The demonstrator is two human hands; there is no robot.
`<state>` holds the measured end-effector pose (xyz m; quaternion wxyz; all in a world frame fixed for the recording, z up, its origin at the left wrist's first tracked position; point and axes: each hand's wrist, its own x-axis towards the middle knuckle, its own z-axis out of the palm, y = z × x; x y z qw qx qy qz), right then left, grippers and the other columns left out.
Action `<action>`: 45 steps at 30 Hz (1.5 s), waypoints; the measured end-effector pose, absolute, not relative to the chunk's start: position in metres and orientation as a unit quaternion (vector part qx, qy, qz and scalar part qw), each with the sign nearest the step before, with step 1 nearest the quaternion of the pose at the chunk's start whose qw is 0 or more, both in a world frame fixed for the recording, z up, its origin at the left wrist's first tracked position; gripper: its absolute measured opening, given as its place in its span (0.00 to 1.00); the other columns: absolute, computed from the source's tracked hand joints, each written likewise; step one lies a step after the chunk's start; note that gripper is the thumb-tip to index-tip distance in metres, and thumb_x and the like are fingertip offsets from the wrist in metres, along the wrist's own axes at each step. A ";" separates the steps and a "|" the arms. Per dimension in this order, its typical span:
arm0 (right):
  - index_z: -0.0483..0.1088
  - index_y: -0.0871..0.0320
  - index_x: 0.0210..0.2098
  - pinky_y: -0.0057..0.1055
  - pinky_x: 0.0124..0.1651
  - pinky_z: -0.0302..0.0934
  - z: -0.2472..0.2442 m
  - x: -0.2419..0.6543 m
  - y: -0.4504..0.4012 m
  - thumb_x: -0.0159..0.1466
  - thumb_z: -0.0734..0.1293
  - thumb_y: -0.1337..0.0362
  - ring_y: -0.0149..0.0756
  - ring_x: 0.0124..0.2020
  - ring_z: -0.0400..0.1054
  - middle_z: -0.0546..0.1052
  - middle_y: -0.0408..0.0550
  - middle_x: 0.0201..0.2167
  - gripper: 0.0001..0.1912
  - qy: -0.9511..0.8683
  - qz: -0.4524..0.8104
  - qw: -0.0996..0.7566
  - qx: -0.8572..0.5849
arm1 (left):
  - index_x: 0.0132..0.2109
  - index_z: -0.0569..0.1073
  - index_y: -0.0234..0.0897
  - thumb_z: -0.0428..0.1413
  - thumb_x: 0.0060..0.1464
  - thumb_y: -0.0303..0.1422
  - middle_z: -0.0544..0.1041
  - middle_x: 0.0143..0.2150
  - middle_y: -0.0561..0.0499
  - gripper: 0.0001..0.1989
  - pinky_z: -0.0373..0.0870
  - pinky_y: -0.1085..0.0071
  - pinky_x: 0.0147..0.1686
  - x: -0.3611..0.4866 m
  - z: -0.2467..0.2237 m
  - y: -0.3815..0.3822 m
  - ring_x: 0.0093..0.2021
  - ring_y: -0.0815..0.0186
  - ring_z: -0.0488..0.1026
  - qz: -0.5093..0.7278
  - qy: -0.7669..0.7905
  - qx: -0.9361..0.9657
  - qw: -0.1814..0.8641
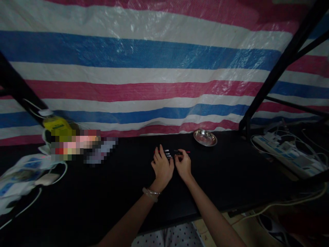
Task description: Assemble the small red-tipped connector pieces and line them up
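Observation:
Several small dark pieces with silvery ends (168, 154) lie side by side on the black tabletop (115, 192). Over their left part rests my left hand (162, 166), its fingers spread and a bracelet on the wrist. A bit of red shows by its fingertips. Just to the right, my right hand (183, 165) has its fingers closed round a thin dark piece with a red end (188, 152). The pieces are too small to name.
Behind the hands, to the right, sits a round metal dish (205, 137). A yellow bottle (58, 127), blurred packets and cables crowd the left side. Power strips (288, 154) with cables lie at the right, by a black frame post (269, 82). A striped sheet (154, 75) hangs behind.

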<state>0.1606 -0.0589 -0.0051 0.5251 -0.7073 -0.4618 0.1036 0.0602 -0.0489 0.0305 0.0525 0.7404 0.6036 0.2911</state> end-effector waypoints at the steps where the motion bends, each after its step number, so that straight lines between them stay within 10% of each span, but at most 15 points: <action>1: 0.67 0.56 0.45 0.32 0.40 0.63 -0.005 0.160 -0.059 0.57 0.62 0.65 0.37 0.34 0.71 0.76 0.44 0.28 0.15 -0.470 0.108 0.525 -0.701 | 0.65 0.47 0.30 0.47 0.54 0.35 0.55 0.62 0.33 0.34 0.64 0.53 0.48 0.060 0.030 -0.048 0.58 0.49 0.59 0.293 0.603 0.740 0.058; 19: 0.63 0.59 0.45 0.34 0.43 0.67 0.019 0.145 -0.072 0.61 0.63 0.62 0.37 0.38 0.73 0.77 0.51 0.35 0.14 -0.430 0.137 0.726 -0.519 | 0.48 0.72 0.39 0.46 0.53 0.21 0.62 0.57 0.41 0.18 0.60 0.55 0.52 0.051 0.021 -0.033 0.53 0.56 0.62 0.451 0.462 0.755 0.115; 25: 0.63 0.60 0.48 0.39 0.48 0.64 0.015 0.146 -0.074 0.63 0.62 0.60 0.38 0.41 0.73 0.77 0.53 0.37 0.15 -0.411 0.087 0.735 -0.533 | 0.47 0.73 0.40 0.47 0.57 0.26 0.74 0.44 0.47 0.14 0.62 0.60 0.47 0.048 0.021 -0.030 0.46 0.60 0.69 0.437 0.414 0.788 0.134; 45: 0.72 0.56 0.41 0.38 0.44 0.64 0.020 0.149 -0.076 0.63 0.62 0.61 0.37 0.38 0.67 0.74 0.51 0.34 0.11 -0.476 -0.024 0.676 -0.562 | 0.50 0.71 0.42 0.50 0.58 0.32 0.77 0.46 0.48 0.13 0.61 0.61 0.47 0.048 0.023 -0.029 0.47 0.62 0.71 0.425 0.321 0.826 0.187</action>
